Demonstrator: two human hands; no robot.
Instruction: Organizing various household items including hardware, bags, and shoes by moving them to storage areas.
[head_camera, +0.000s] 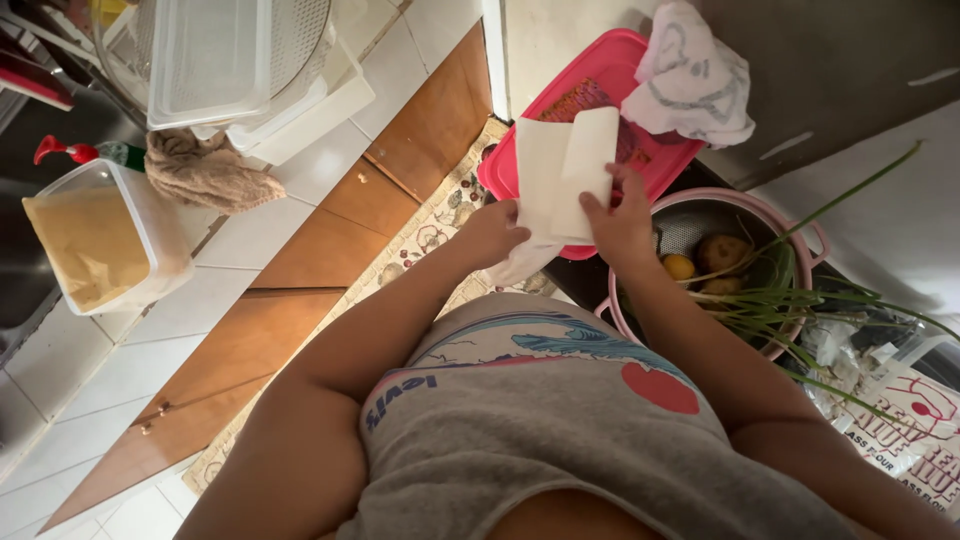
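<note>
Both hands hold a folded white paper towel (560, 170) out in front of my chest. My left hand (492, 232) grips its lower left edge, and my right hand (620, 222) pinches its right side, thumb on top. Behind the towel lies a pink plastic lid (600, 75) over a pink container. Just right of my right hand stands a pink-rimmed metal colander (790, 222) with potatoes (722, 250), a small yellow fruit (679, 266) and long green onion stalks (800, 300).
A crumpled white cloth (692, 75) rests on the pink lid. On the tiled counter at left stand a clear tub of tan batter (95, 240), a brown rag (205, 172) and a clear dish rack (215, 60). Wooden cabinet doors (330, 240) and a patterned floor mat (440, 215) lie below. Printed bags (915, 420) sit at right.
</note>
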